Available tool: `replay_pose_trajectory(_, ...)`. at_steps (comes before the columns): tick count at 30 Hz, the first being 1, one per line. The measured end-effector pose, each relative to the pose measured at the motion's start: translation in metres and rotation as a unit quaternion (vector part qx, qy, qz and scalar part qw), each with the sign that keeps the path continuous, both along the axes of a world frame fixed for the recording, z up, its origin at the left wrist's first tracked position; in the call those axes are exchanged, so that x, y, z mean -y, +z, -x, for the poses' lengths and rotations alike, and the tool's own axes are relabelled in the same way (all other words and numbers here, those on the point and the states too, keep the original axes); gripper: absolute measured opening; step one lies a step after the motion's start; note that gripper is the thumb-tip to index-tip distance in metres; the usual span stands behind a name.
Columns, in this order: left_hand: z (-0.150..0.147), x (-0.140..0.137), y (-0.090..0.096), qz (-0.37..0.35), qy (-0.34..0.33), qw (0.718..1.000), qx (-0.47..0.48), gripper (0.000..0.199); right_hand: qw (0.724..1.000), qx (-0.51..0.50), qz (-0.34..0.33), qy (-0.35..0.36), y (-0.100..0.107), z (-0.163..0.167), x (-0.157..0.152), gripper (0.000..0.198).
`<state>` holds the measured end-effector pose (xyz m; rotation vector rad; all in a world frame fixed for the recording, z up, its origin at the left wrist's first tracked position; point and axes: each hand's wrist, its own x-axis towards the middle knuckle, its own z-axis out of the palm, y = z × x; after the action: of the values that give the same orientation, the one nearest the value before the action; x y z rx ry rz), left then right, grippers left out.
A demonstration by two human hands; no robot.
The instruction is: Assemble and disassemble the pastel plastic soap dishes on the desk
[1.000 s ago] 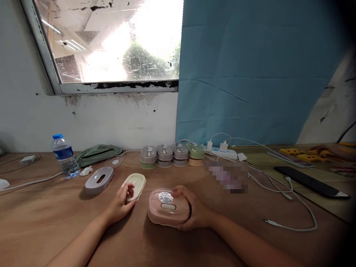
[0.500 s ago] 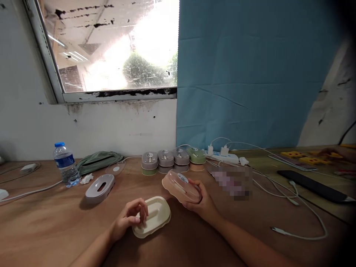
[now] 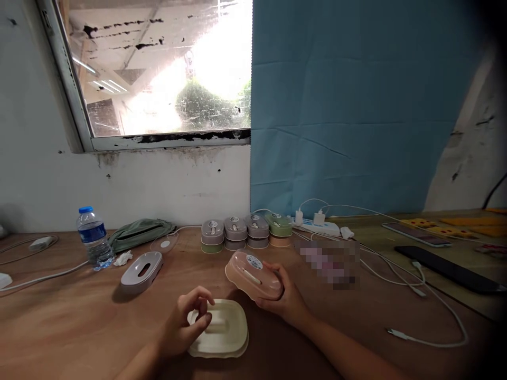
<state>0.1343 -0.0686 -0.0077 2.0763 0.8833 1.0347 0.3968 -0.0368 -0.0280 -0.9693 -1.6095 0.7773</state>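
Observation:
My right hand [image 3: 285, 293] is closed round one end of a pink oval lidded box [image 3: 253, 274], tilted above the table, with a round printed label on its lid. My left hand [image 3: 194, 319] hovers over a cream oval plastic part [image 3: 225, 338], thumb and forefinger curved but apart. The cream part lies on the table and has a raised bar across its middle; the hand hides its left side. Whether the other left fingers touch it, I cannot tell. A grey oval cover with a slot [image 3: 142, 270] rests further left.
Behind the hands stands a row of lidded boxes in grey, green and orange [image 3: 235, 231]. A water bottle [image 3: 94, 237] and green pouch [image 3: 140, 235] are at the back left. A power strip [image 3: 317, 226], white cables [image 3: 431, 343] and a black flat object [image 3: 447, 268] occupy the right.
The cream part has turned to lie more level and shifted slightly nearer. My left thumb and forefinger have lifted from its hollow. The pink box has tipped a little, its label more visible.

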Motion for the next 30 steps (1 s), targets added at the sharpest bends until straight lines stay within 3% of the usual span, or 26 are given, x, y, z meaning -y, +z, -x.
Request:
replay_pose_trajectory(3, -0.011, 0.003, -0.003, -0.070, 0.079, 0.994, 0.010, 0.006, 0.999, 0.039, -0.037, -0.009, 0.002, 0.002, 0.005, 0.068)
replay_pose_trajectory(6, -0.023, 0.005, -0.001, -0.075, 0.090, 0.993, 0.014, 0.022, 0.992, 0.080, -0.093, -0.038, 0.005, 0.005, 0.010, 0.071)
replay_pose_trajectory(10, -0.038, 0.004, 0.012, 0.003, 0.090, 0.995, 0.040, 0.041, 0.979, 0.069, -0.171, -0.086, 0.007, 0.010, 0.014, 0.070)
replay_pose_trajectory(13, -0.051, 0.004, 0.022, 0.100, 0.068, 0.988, 0.091, 0.046, 0.972, 0.053, -0.203, -0.108, 0.008, 0.013, 0.016, 0.070)
replay_pose_trajectory(16, -0.069, 0.005, 0.030, 0.221, 0.008, 0.965, 0.140, 0.052, 0.967, 0.050, -0.219, -0.122, 0.008, 0.014, 0.018, 0.069)
replay_pose_trajectory(19, -0.088, 0.007, 0.035, 0.288, -0.019, 0.939, 0.188, 0.064, 0.963, 0.040, -0.232, -0.135, 0.007, 0.016, 0.020, 0.066)
replay_pose_trajectory(25, -0.107, 0.004, 0.039, 0.332, 0.058, 0.909, 0.244, 0.085, 0.947, 0.125, -0.259, -0.146, 0.010, 0.021, 0.029, 0.066)
replay_pose_trajectory(30, -0.089, -0.010, 0.042, 0.280, 0.097, 0.914, 0.276, 0.082, 0.941, 0.201, -0.265, -0.057, 0.012, 0.015, 0.030, 0.080)
